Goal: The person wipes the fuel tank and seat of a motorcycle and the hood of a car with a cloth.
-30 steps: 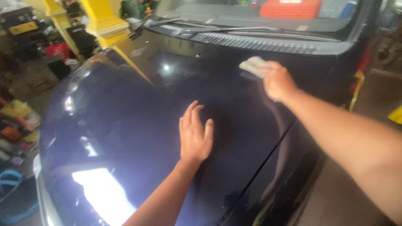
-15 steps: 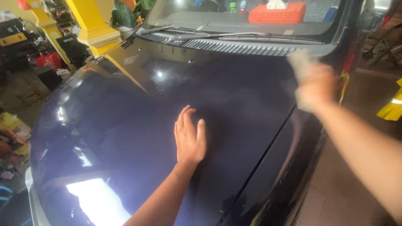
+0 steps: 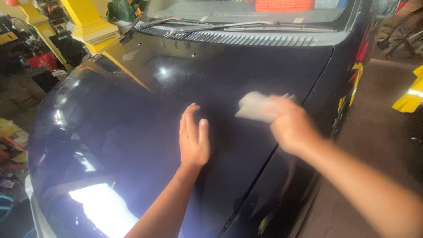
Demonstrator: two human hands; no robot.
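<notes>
A pale folded cloth [image 3: 252,106] is held in the right hand [image 3: 288,124], whose fingers are curled over its near edge, and it is pressed flat against the dark blue car bonnet [image 3: 132,110] near the bonnet's right-hand seam. The hand and cloth are blurred, so the exact grip cannot be made out. The left hand [image 3: 192,137] is laid palm-down on the paint just beside the cloth, its fingers stretched out and close together, with nothing held. The step in hand is judged to be the wiping of the bonnet's right portion, with the bare hand used as a brace. For a further stroke, even pressure would be called for, and the cloth would need to be kept flat and short of the wiper cowl [image 3: 246,37] at the windscreen's foot.
</notes>
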